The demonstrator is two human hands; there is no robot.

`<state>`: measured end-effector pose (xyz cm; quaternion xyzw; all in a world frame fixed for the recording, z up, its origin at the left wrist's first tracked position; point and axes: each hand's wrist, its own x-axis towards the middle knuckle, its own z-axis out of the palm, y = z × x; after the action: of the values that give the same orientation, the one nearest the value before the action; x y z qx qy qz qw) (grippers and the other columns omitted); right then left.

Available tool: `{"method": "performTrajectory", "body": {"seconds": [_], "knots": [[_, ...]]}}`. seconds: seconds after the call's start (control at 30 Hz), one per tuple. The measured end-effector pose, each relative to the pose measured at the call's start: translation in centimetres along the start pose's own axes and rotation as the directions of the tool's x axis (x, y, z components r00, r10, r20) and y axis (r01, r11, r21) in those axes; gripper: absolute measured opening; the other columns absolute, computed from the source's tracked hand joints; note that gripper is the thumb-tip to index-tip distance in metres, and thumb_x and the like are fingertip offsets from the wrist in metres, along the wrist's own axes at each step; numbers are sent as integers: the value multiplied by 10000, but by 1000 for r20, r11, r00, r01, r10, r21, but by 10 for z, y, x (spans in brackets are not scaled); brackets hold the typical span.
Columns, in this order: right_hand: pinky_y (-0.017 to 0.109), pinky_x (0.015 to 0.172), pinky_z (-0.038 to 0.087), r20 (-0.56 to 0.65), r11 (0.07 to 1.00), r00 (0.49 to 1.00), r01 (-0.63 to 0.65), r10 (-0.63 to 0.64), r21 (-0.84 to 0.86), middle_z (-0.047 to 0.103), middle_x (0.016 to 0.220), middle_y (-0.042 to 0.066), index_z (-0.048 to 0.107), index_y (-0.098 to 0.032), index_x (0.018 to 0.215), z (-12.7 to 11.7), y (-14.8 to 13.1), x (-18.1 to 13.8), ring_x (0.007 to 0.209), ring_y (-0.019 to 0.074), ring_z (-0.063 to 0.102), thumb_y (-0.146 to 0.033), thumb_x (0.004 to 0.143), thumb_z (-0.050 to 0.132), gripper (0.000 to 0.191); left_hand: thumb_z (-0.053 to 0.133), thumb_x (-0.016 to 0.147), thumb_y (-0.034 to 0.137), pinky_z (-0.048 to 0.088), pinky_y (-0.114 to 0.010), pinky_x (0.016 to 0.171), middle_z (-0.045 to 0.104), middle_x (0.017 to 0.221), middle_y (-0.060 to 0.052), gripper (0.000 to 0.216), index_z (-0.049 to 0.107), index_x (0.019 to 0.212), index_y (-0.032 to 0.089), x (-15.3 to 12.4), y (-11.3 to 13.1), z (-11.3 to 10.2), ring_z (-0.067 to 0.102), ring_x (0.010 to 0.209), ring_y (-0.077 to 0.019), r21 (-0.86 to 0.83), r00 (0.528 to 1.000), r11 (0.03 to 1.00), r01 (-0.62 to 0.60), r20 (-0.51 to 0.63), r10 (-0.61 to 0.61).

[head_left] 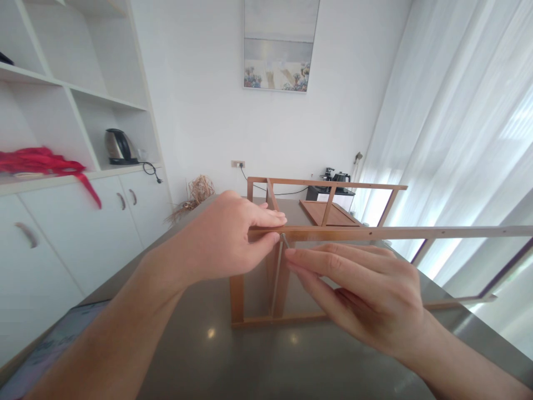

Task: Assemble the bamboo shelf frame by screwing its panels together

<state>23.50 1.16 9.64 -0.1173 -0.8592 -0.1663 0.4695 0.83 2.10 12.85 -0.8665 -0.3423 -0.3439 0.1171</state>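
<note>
A brown wooden frame (325,234) stands on its side on the grey table, its near rail running across in front of me. My left hand (225,239) is closed over the left part of this rail, fingers on top and thumb against the near face. Between the thumb and fingertips of my right hand (362,289) is a thin silver hex key (285,241). Its upper end meets the near face of the rail, right beside my left thumb. My fingers cover its lower part. Several small dark holes mark the rail farther right.
A flat wooden panel (328,213) lies on the grey table (187,355) behind the rail. At the lower left lies a phone-like screen (54,344), partly behind my forearm. White shelves at left hold a kettle (119,146) and red cloth (41,161). White curtains (453,122) hang at right.
</note>
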Motion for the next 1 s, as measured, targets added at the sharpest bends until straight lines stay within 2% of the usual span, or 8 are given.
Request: {"method": "performTrajectory", "body": {"seconds": [0.13, 0.3, 0.43, 0.53, 0.83, 1.0], "knots": [[206, 525, 489, 11, 1000, 1000, -7, 7, 10, 720, 801, 2, 718, -143, 1061, 1, 1, -1, 616, 75, 612, -60, 890, 636, 207, 580, 873, 225, 577, -342, 920, 786, 812, 43, 183, 752, 837, 277, 0, 1, 0, 759, 941, -225, -21, 1000, 1000, 13, -7, -13], [211, 524, 469, -2, 1000, 1000, -14, 14, 21, 711, 809, 10, 713, -129, 1048, 3, -1, -2, 626, 77, 601, -41, 863, 629, 222, 574, 877, 223, 576, -348, 930, 779, 787, 46, 190, 751, 833, 276, -1, 1, 0, 759, 937, -223, -27, 1000, 1000, 12, -12, -12], [221, 472, 392, 35, 998, 999, -18, 16, 55, 603, 672, -27, 710, -119, 1048, 3, -2, -2, 552, 69, 484, -31, 870, 586, 234, 578, 875, 220, 574, -346, 934, 781, 794, 44, 182, 745, 823, 271, -1, 1, 0, 757, 950, -226, -7, 1000, 1000, 12, -16, -12], [230, 463, 360, 75, 996, 997, -34, 27, 84, 546, 646, -36, 709, -118, 1046, 3, -4, -3, 544, 74, 428, -34, 879, 558, 241, 588, 868, 218, 577, -341, 917, 787, 823, 44, 173, 738, 807, 278, -1, 0, 0, 755, 966, -232, 3, 1000, 1000, 10, -20, -10], [238, 437, 327, 135, 992, 989, -71, 57, 106, 505, 612, -63, 704, -118, 1023, 4, -6, 1, 498, 62, 404, -30, 861, 552, 239, 591, 870, 199, 559, -333, 947, 795, 873, 44, 169, 739, 817, 261, -1, 0, 0, 753, 981, -225, 3, 1000, 1000, 5, -10, -5], [231, 447, 356, 179, 985, 980, -113, 88, 132, 506, 620, -73, 684, -126, 1051, 3, -8, -2, 491, 60, 409, -35, 846, 552, 260, 591, 869, 217, 568, -348, 938, 793, 851, 38, 168, 751, 848, 264, -2, -1, 2, 755, 988, -240, 9, 1000, 1000, 13, -18, -13]]}}
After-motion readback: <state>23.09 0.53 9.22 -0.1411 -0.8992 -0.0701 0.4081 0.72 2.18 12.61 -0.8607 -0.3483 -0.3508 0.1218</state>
